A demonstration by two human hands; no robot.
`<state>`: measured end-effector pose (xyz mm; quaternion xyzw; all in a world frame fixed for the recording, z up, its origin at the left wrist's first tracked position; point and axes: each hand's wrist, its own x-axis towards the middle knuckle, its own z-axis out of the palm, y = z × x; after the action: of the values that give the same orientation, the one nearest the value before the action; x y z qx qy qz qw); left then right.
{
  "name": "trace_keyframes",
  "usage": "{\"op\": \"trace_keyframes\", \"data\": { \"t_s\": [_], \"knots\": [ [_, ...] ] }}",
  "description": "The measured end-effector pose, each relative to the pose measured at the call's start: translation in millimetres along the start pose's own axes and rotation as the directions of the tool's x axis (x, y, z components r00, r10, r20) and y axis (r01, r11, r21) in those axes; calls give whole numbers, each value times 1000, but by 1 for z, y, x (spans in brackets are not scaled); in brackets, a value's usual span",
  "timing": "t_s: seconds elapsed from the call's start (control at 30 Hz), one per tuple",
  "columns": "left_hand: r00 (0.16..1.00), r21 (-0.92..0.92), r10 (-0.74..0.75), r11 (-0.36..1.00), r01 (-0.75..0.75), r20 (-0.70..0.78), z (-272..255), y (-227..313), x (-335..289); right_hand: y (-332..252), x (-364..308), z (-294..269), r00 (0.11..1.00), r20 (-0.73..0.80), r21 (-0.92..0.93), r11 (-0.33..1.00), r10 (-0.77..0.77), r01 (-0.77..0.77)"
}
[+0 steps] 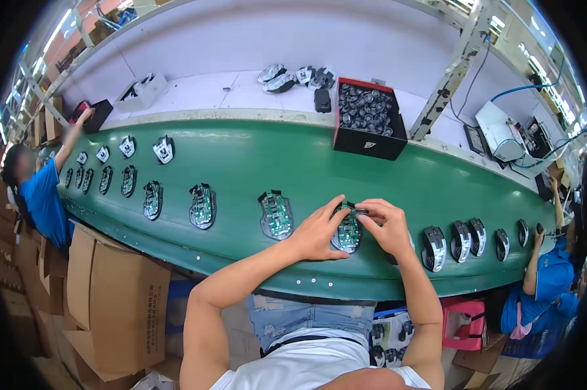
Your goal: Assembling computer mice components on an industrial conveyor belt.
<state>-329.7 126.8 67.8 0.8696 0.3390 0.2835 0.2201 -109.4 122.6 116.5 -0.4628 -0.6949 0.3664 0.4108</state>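
Note:
In front of me on the green belt lies an open computer mouse base (pixel 348 235) with a green circuit board in it. My left hand (pixel 318 233) grips it from its left side, thumb and fingers around the edge. Over the top end of the board, my right hand (pixel 389 227) pinches a small dark part (pixel 361 211), too small to make out. Left of my hands is another mouse base with a bare board (pixel 278 216). To the right stand several closed mice (pixel 433 249), black with silvery tops; one is partly hidden behind my right wrist.
A black box (pixel 369 147) of round black parts stands at the belt's far edge. Further mouse bases (pixel 202 207) and silvery shells (pixel 164 149) line the left. Co-workers in blue sit at left (pixel 43 198) and right (pixel 545 279). Cardboard boxes (pixel 121 299) stand below left.

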Motion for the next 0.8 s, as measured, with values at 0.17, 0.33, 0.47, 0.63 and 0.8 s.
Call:
{"op": "trace_keyframes", "data": {
  "t_s": [0.17, 0.33, 0.47, 0.63, 0.8],
  "knots": [
    [1000, 52, 15, 999, -14, -24, 1, -4, -8, -3, -2, 11, 997, 39, 57, 996, 65, -67],
    [998, 27, -37, 999, 39, -59, 0, -8, -10, -2, -2, 22, 997, -53, -78, 995, 53, -57],
    [998, 6, -55, 998, 55, -38, 1, -10, -11, 4, 2, 22, 986, -2, -321, 934, -167, 158],
    [997, -23, -65, 998, 64, -41, 4, -11, -11, 7, 6, 25, 975, -21, -463, 867, -219, 185],
    [997, 57, -66, 996, 69, -51, 1, -6, -10, 14, 13, 25, 946, 36, -563, 776, -323, 286]
  ]
}}
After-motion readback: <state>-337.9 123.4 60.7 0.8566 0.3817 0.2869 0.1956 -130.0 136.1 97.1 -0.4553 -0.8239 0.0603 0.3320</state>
